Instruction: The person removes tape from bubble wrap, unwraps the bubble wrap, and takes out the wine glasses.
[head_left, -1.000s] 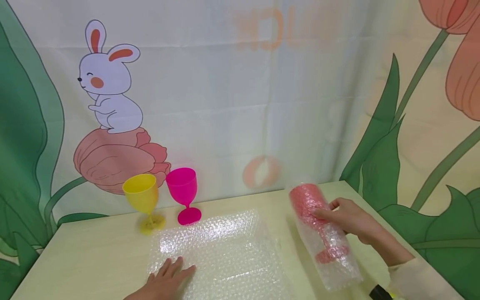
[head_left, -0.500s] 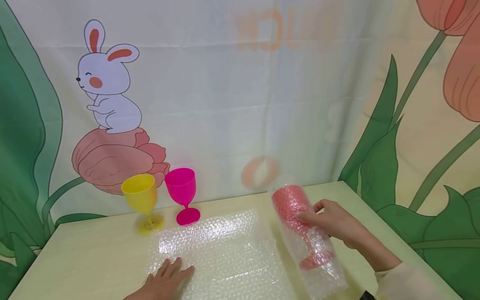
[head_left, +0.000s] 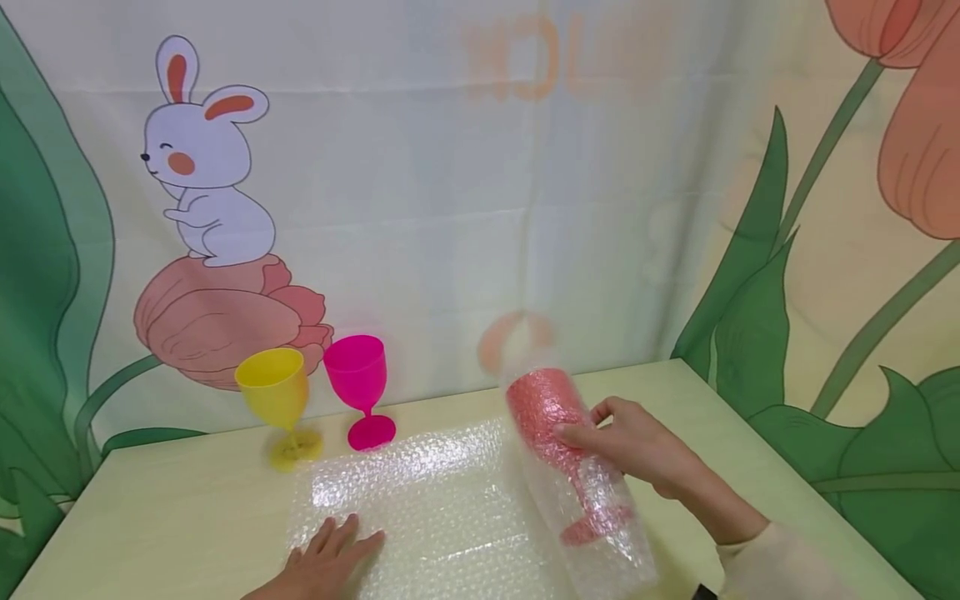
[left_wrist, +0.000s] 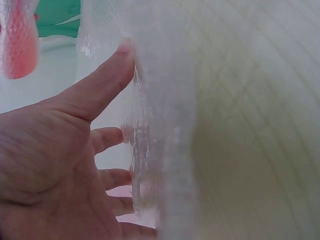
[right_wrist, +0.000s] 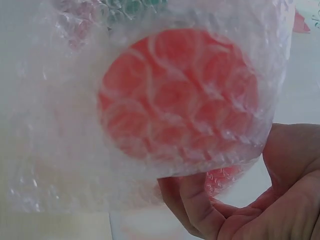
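Note:
My right hand (head_left: 637,442) grips a red goblet (head_left: 551,408) in a sleeve of clear bubble wrap (head_left: 615,558), thumb across the cup. It tilts over the right edge of a flat bubble wrap sheet (head_left: 450,500). In the right wrist view the goblet's round red base (right_wrist: 175,90) shows through the bubbles, with curled fingers (right_wrist: 195,200) below it. My left hand (head_left: 318,558) rests on the sheet's left part with fingers spread. The left wrist view shows the left hand's straight fingers (left_wrist: 112,180) at the plastic.
A yellow goblet (head_left: 276,392) and a magenta goblet (head_left: 358,375) stand upright behind the sheet on the pale table (head_left: 150,500). A printed curtain (head_left: 412,167) hangs along the table's back edge. A small black object (head_left: 703,592) shows at the bottom, beside the right sleeve.
My right hand has carried the wrapped red goblet leftward, from the table's right side to over the sheet's right edge. The left hand stays on the sheet.

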